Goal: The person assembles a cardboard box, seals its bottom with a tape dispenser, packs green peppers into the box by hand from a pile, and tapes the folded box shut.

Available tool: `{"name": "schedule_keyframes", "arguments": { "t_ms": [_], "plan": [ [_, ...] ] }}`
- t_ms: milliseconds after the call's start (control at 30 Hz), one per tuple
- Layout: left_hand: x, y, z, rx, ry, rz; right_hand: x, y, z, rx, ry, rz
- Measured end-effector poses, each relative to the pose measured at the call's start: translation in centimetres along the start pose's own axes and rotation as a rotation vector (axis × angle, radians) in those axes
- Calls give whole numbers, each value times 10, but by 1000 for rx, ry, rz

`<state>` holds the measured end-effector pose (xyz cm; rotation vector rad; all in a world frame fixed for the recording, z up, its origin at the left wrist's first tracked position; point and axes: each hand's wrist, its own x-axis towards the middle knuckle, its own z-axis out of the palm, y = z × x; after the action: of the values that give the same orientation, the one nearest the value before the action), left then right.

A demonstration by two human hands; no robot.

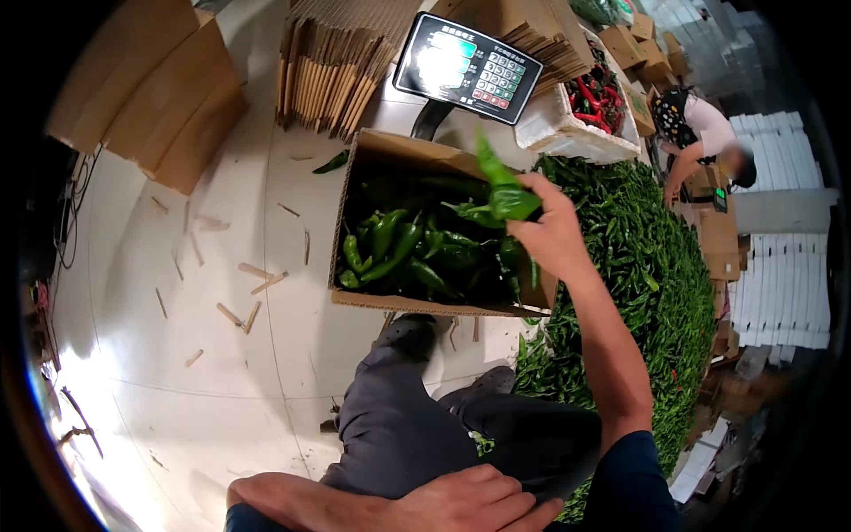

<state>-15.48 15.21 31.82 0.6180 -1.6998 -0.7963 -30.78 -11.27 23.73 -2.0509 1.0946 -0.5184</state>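
Observation:
Green peppers (390, 244) partly fill an open cardboard box (443, 309) in front of me. My right hand (551, 229) is over the box's right end, its fingers closed on a green pepper (503, 188) whose tip points up. Low in the view, across my lap, lies my left hand (479, 501), back up, with its fingers extended and nothing held. Just beyond the box stands a scale display (467, 68) with a lit screen and a keypad.
A large pile of green peppers (656, 293) spreads on the right. Red peppers fill a white foam box (563, 133). Flattened cardboard (332, 66) stands behind the box. Cardboard scraps dot the floor (213, 328). Another person (705, 129) bends at the upper right.

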Motion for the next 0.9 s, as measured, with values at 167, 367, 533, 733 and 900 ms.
{"name": "schedule_keyframes", "arguments": {
  "t_ms": [167,367,533,733,900],
  "plan": [
    [10,-5,-6,-53,-76,2,-12,21,-61,505,210,218],
    [19,-9,-17,-50,-128,-23,-81,72,-165,286,253,387],
    [30,-19,-23,-52,-290,49,-198,128,-201,-314,133,819],
    [22,-10,-1,-51,-227,0,-381,175,-241,-892,-665,1092],
    [35,-1,-2,-127,-304,-65,-347,123,-218,-727,-313,962]
  ]
}}
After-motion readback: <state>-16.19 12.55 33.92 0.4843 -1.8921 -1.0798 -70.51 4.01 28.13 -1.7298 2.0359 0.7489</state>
